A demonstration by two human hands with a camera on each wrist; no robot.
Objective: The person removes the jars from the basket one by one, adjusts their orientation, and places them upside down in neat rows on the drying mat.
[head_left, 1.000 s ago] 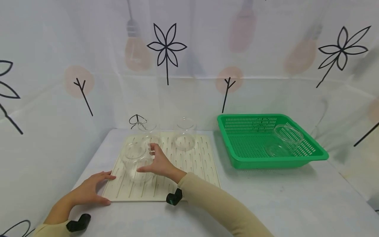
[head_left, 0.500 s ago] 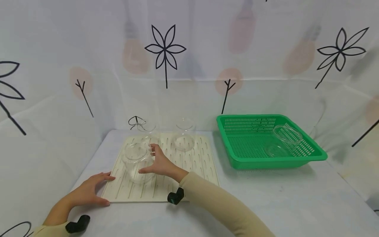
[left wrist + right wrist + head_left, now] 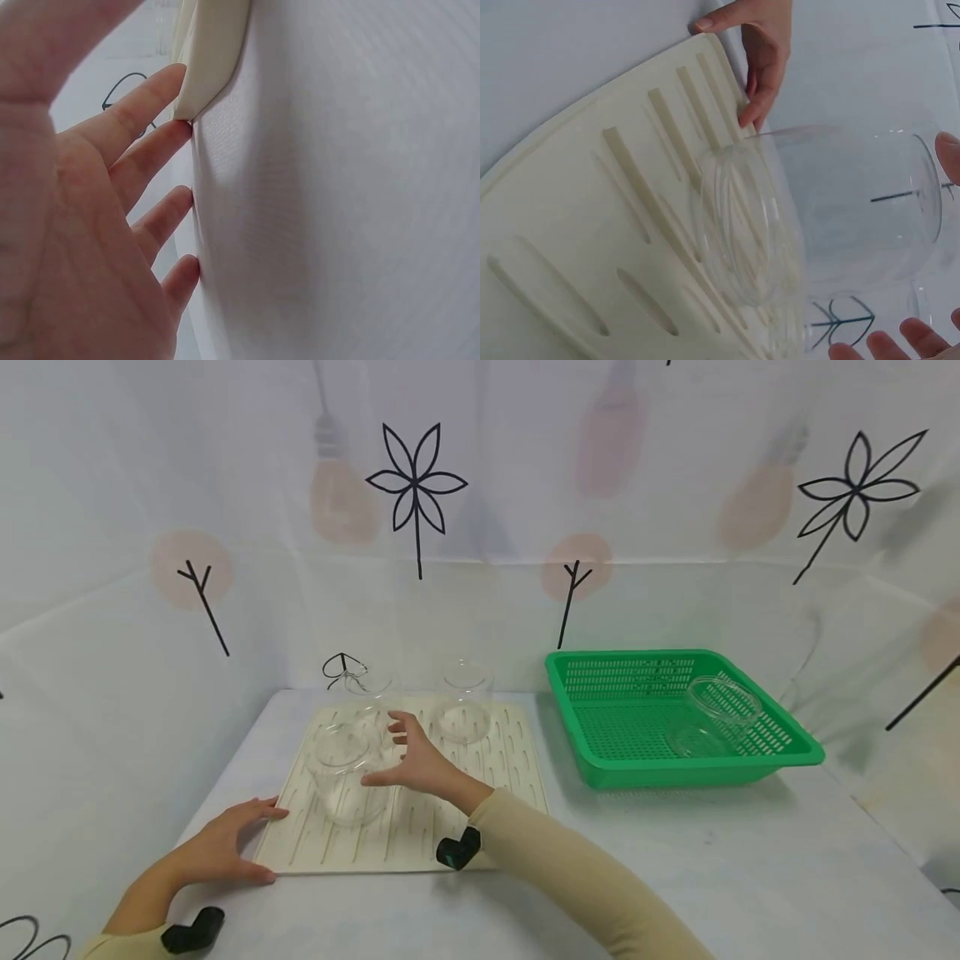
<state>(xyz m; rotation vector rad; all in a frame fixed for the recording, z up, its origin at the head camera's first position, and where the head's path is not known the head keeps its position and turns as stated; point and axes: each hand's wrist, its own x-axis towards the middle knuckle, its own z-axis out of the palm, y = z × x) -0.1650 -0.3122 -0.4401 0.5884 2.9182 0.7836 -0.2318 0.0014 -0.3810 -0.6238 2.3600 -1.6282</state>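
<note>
A clear jar point(image 3: 348, 785) stands on the front left part of a cream ridged draining mat point(image 3: 420, 852). My right hand point(image 3: 431, 768) is just right of this jar, thumb and fingers spread. In the right wrist view the same jar point(image 3: 847, 210) fills the middle, with the fingertips point(image 3: 922, 337) and thumb at the edge, apart from its wall. My left hand point(image 3: 213, 852) rests at the mat's front left corner, its thumb at the front edge and fingers along the left side. Close up, extended fingers point(image 3: 154, 157) reach the mat's edge point(image 3: 214, 56).
Two more clear jars, one at back left point(image 3: 372, 681) and one at back right point(image 3: 463, 706), stand on the mat. A green perforated basket point(image 3: 705, 772) on the right holds clear glassy ware point(image 3: 723, 702). A patterned white cloth point(image 3: 495, 618) hangs behind.
My right hand has drawn back to the right from the front left jar, its fingers opening wider. The jar stays in place, and the left hand keeps to the mat's corner.
</note>
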